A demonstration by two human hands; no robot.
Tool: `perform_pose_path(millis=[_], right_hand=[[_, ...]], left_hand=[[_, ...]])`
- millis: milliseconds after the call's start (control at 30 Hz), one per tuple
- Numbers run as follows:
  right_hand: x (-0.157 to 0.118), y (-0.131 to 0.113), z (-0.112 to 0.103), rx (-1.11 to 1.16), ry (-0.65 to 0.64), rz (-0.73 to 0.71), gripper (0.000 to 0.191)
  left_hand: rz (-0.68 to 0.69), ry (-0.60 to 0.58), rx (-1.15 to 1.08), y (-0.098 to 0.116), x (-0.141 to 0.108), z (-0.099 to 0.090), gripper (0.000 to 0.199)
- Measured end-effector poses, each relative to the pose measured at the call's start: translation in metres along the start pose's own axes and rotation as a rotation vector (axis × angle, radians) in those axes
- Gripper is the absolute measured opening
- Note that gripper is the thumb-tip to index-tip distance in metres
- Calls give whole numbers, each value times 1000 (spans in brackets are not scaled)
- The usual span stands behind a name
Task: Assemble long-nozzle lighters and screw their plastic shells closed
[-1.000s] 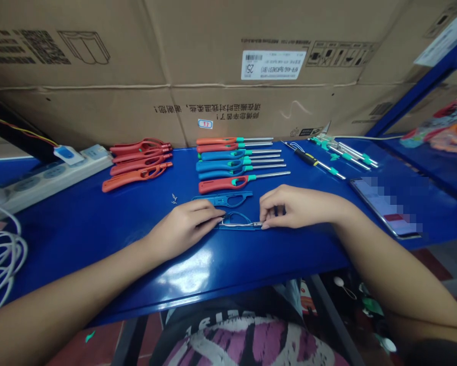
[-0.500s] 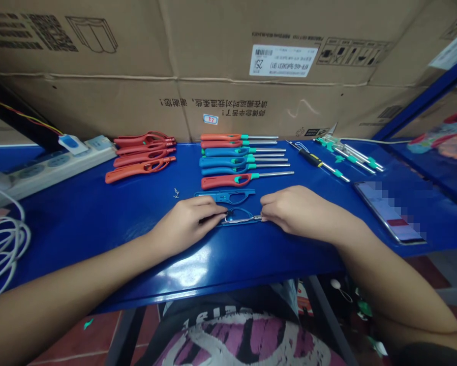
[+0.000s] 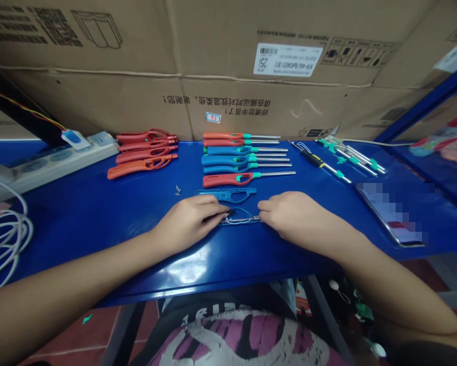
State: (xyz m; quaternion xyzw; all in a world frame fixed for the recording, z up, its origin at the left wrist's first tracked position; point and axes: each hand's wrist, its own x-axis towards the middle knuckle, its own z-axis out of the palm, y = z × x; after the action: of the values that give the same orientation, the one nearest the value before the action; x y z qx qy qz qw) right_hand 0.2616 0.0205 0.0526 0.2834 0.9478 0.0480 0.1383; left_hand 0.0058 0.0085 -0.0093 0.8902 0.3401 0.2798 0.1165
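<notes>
In front of me lies a blue lighter half-shell [image 3: 225, 223], with a looped trigger opening and a thin white wire [image 3: 241, 222] running along it. My left hand [image 3: 192, 219] is closed in a pinch at its left part, thumb and forefinger on a small black part [image 3: 230, 212]. My right hand [image 3: 289, 213] is closed at the other end, fingertips pinching a short metal piece [image 3: 255, 218]; what else lies under those fingers is hidden. Just behind, a second blue half-shell [image 3: 222, 196] rests flat, touched by neither hand.
Behind are several lighters [image 3: 222, 180] with metal tubes. Red and orange handles [image 3: 142, 166] lie left, near small screws [image 3: 178, 190] and a power strip [image 3: 41, 165]. To the right are a screwdriver [image 3: 312, 158], green-ended tubes [image 3: 352, 157] and a phone [image 3: 388, 216]. Cardboard [image 3: 228, 86] backs the table.
The white wire now bows into a wider loop across the shell's opening. My right fingertips have shifted slightly left, and both hands keep their pinches. The view has moved a little.
</notes>
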Motion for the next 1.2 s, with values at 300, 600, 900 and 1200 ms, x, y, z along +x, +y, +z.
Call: perform_pose_path(millis=[300,600,900,1200], right_hand=[[-2,1,3,21,1,23,22],[5,14,13,361,181,114,24],[27,3,36,681,379,-65,14],[27,8,35,682,361,-72,11]], left_hand=[[6,-3,13,1,1,-1,22],[-11,50,-3,-3,-1,3,18],[-3,39,19,3,0,-1,19],[-13,-31,100,8,-7,-9,24]])
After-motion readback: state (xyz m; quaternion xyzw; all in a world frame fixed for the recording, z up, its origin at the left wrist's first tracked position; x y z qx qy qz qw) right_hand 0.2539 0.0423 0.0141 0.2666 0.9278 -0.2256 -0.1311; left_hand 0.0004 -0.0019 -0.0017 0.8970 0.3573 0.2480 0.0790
